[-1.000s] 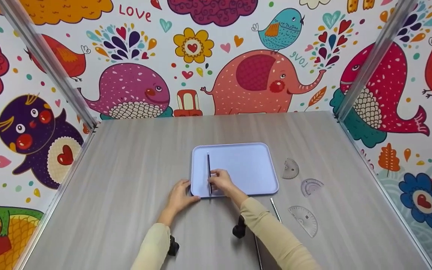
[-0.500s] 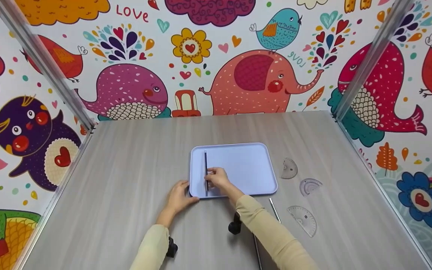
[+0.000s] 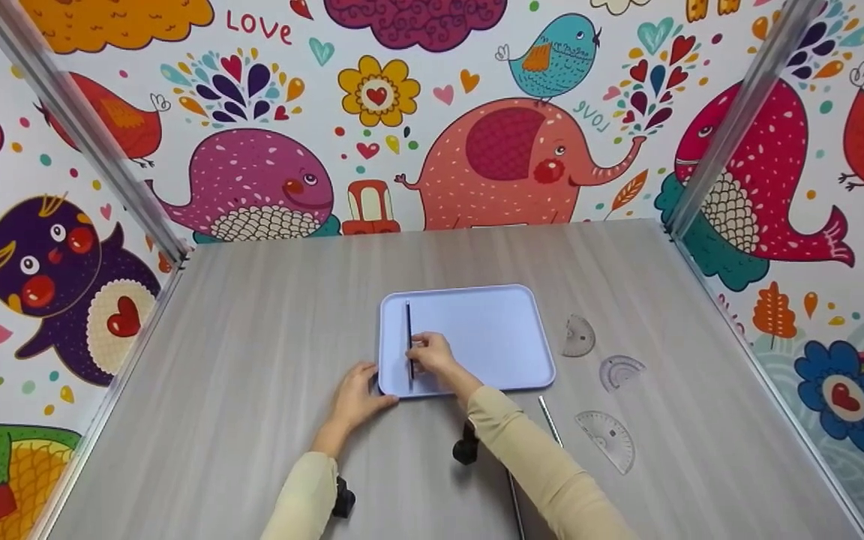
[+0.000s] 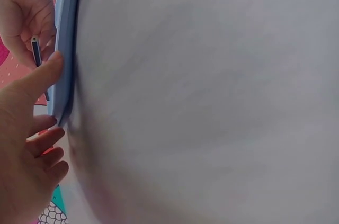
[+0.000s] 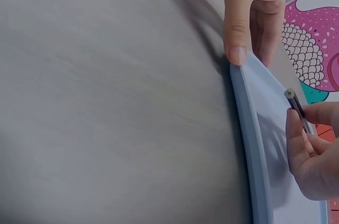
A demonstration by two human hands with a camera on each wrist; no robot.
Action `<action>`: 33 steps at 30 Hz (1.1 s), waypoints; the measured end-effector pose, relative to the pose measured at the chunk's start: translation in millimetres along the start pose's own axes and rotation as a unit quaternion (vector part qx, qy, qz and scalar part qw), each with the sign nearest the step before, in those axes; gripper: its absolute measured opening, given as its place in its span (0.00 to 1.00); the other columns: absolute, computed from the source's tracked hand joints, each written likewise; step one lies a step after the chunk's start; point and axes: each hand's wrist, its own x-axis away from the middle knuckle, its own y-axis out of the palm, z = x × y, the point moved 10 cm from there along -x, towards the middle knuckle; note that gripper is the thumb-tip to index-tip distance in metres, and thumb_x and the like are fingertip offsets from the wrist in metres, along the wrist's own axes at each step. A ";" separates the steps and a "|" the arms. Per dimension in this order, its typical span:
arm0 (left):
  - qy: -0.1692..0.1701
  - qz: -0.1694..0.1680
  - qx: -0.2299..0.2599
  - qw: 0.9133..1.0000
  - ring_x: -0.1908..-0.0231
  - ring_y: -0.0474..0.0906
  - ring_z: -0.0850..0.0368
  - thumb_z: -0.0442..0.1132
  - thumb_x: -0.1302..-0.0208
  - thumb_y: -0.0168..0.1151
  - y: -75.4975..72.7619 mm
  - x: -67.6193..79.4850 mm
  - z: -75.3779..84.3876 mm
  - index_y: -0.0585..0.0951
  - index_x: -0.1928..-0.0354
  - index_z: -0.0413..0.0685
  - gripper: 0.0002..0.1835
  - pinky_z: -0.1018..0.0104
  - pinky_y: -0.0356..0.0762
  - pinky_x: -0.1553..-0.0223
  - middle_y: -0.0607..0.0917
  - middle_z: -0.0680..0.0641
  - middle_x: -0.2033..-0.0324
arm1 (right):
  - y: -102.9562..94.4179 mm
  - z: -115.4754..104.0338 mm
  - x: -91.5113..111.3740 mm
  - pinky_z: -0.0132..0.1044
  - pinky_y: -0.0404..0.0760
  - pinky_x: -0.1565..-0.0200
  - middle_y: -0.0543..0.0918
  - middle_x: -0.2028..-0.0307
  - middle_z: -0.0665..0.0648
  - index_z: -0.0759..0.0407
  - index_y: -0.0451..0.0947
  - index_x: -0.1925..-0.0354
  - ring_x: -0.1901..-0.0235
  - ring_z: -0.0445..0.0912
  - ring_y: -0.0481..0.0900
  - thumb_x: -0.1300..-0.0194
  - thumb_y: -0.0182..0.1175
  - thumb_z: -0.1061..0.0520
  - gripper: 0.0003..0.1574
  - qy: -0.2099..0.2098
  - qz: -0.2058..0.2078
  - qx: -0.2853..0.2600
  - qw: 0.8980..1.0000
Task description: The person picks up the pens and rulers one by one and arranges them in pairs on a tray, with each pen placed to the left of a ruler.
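Note:
A pale blue-lilac tray (image 3: pixel 488 322) lies on the table. My left hand (image 3: pixel 357 395) holds its near left corner, the thumb (image 4: pixel 46 75) on the near rim and the other fingers along the left side. Between thumb and fingers, my right hand (image 3: pixel 436 354) pinches a thin dark pencil (image 3: pixel 409 322) over the left part of the tray. Its length runs from the far side toward the near rim. In the right wrist view, the round blunt end of the pencil (image 5: pixel 290 93) shows above the fingertips. I cannot tell whether the pencil touches the tray.
Right of the tray lie a small clear protractor (image 3: pixel 579 335), a purplish protractor (image 3: pixel 621 371) and a larger clear protractor (image 3: pixel 607 440). A slim silver strip (image 3: pixel 550 420) lies near the right forearm. Another thin dark strip (image 3: pixel 514 506) is partly hidden by the sleeve. Patterned walls enclose the table.
My right hand has moved slightly left with the pencil, which now lies farther within the tray's outline and stands straighter. My left hand stays at the tray's corner.

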 end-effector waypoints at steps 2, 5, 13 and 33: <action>0.002 -0.001 -0.006 1.000 0.54 0.74 0.38 0.42 0.64 0.75 -0.3 -0.2 0.1 0.76 0.55 0.25 0.34 0.49 0.70 0.49 0.78 0.33 0.57 | -0.6 6.3 -6.9 0.38 0.80 0.82 0.78 0.74 0.54 0.62 0.76 0.56 0.81 0.45 0.78 0.59 0.67 0.65 0.26 0.003 -0.002 -0.006 1.000; -0.001 -0.003 -0.011 1.000 0.53 0.73 0.38 0.43 0.64 0.75 -0.5 -0.4 -0.6 0.76 0.55 0.25 0.35 0.49 0.70 0.48 0.78 0.33 0.56 | 0.5 14.3 -13.9 0.36 0.79 0.83 0.78 0.76 0.51 0.59 0.77 0.59 0.81 0.44 0.77 0.61 0.69 0.63 0.25 0.003 -0.007 -0.012 1.000; -0.017 -0.010 -0.009 1.000 0.52 0.73 0.41 0.44 0.63 0.74 0.1 -1.8 -3.3 0.76 0.53 0.27 0.35 0.51 0.70 0.48 0.78 0.36 0.55 | -7.9 -92.0 68.4 0.32 0.78 0.80 0.78 0.76 0.52 0.71 0.74 0.54 0.80 0.42 0.76 0.56 0.61 0.68 0.25 -0.021 0.024 0.085 0.996; -0.008 -0.007 -0.014 1.000 0.53 0.73 0.40 0.44 0.62 0.74 0.6 1.1 -2.6 0.76 0.53 0.27 0.35 0.49 0.70 0.49 0.78 0.35 0.56 | 0.0 -79.6 48.7 0.31 0.73 0.78 0.75 0.80 0.52 0.68 0.79 0.64 0.79 0.43 0.72 0.58 0.60 0.63 0.18 -0.145 0.057 0.245 0.957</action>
